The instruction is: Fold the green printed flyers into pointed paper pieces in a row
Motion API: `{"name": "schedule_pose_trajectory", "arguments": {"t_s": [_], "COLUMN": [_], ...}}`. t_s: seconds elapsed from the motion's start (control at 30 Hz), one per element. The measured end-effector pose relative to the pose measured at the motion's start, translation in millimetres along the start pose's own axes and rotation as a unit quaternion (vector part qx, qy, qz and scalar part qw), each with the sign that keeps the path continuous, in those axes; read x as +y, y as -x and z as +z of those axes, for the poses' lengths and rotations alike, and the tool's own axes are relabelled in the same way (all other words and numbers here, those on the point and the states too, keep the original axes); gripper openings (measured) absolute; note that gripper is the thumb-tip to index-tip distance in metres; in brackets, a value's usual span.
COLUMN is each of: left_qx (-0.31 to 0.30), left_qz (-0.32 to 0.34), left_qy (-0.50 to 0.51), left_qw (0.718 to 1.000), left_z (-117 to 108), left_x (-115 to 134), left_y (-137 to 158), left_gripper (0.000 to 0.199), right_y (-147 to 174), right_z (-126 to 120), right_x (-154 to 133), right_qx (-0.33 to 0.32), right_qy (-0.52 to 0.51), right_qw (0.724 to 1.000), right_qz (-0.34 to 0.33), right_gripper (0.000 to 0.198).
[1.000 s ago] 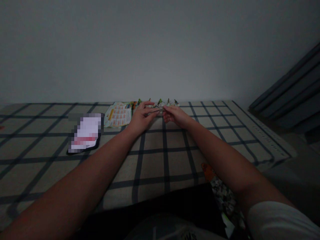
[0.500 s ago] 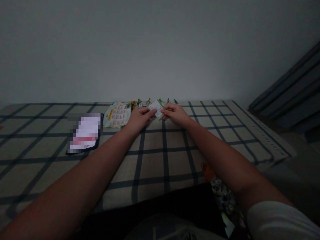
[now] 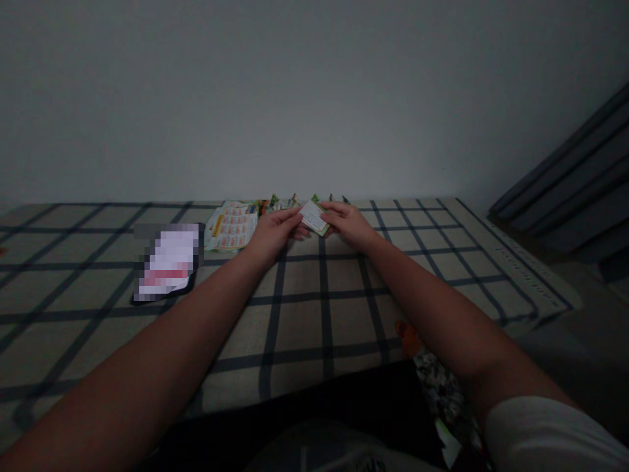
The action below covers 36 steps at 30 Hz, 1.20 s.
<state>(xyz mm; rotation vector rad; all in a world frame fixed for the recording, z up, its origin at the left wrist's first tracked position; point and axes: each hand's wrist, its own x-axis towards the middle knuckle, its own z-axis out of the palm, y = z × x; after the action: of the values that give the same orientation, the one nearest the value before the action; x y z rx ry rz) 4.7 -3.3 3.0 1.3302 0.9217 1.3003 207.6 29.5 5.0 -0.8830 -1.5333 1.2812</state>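
Between my two hands is a small white card (image 3: 313, 215) with printed text and a green edge; there may be more than one card together. My left hand (image 3: 276, 229) pinches its left corner, thumb on top and fingers behind or below. Closed on the right side of it is my right hand (image 3: 350, 224), its thumb lying over the card's face. The card is tilted, so its printed side faces me. Just left of my left hand lies a printed plastic packet (image 3: 234, 226) with rows of small pictures and a yellow strip.
Several small colourful wrappers (image 3: 275, 200) stand by the wall behind my hands. A phone (image 3: 170, 262) with a blurred screen lies at left on the checked cloth (image 3: 299, 328). An orange thing (image 3: 407, 337) and patterned fabric are near my right forearm. A dark curtain (image 3: 574, 177) hangs at right.
The card has shifted slightly right and turned a little. My left thumb has slid back from its face to the left corner, while my right thumb reaches further over it.
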Motion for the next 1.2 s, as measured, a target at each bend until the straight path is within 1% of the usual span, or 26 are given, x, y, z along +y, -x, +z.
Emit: {"name": "schedule_pose_trajectory", "arguments": {"t_s": [0.13, 0.23, 0.33, 0.5, 0.63, 0.73, 0.83, 0.97, 1.03, 1.1, 1.2], "left_qx": [0.002, -0.001, 0.007, 0.027, 0.044, 0.039, 0.032, -0.007, -0.027, -0.040, -0.038], "left_qz": [-0.002, -0.004, -0.010, -0.022, -0.024, -0.005, 0.030, 0.067, 0.082, 0.092, 0.088], "left_qy": [0.025, 0.046, 0.050, 0.050, 0.017, -0.026, -0.096, -0.172, -0.194, -0.202, -0.173], "left_qw": [1.000, 0.999, 0.999, 0.998, 0.999, 0.999, 0.994, 0.983, 0.977, 0.974, 0.980], "left_z": [0.7, 1.5, 2.8, 4.2, 2.8, 0.4, -1.7, -2.1, -1.0, 0.5, 2.3], "left_x": [0.0, 2.0, 4.1, 5.6, 3.4, 2.0, 2.0, 1.6, 1.0, 0.2, -1.3], "left_y": [1.3, 3.3, 4.2, 1.9, -0.3, -0.2, 0.6, 1.4, 2.1, 2.9, 3.0], "left_gripper": [0.045, 0.043, 0.043, 0.053, 0.065, 0.074, 0.074, 0.070, 0.069, 0.068, 0.070], "right_y": [-0.6, -0.1, 0.6, 0.7, 2.1, 4.2, 5.4, 4.6, 4.3, 4.4, 4.5], "right_z": [-0.7, -0.4, -0.2, -0.6, 0.0, 1.0, 2.1, 3.6, 4.0, 3.6, 2.3], "right_x": [1.4, 1.4, 0.8, -0.6, -3.7, -6.0, -6.5, -6.5, -7.8, -9.8, -11.3], "right_qx": [0.005, 0.004, 0.004, -0.011, -0.035, -0.041, -0.033, -0.004, -0.021, -0.056, -0.085], "right_qy": [-0.011, -0.011, -0.004, 0.026, 0.045, 0.054, 0.046, 0.070, 0.109, 0.148, 0.161], "right_qw": [1.000, 1.000, 1.000, 0.999, 0.998, 0.997, 0.998, 0.996, 0.991, 0.985, 0.981], "right_qz": [-0.002, -0.007, -0.017, -0.029, -0.039, -0.037, -0.037, -0.063, -0.074, -0.076, -0.071], "right_gripper": [0.039, 0.028, 0.018, 0.019, 0.023, 0.022, 0.021, 0.024, 0.023, 0.020, 0.021]}}
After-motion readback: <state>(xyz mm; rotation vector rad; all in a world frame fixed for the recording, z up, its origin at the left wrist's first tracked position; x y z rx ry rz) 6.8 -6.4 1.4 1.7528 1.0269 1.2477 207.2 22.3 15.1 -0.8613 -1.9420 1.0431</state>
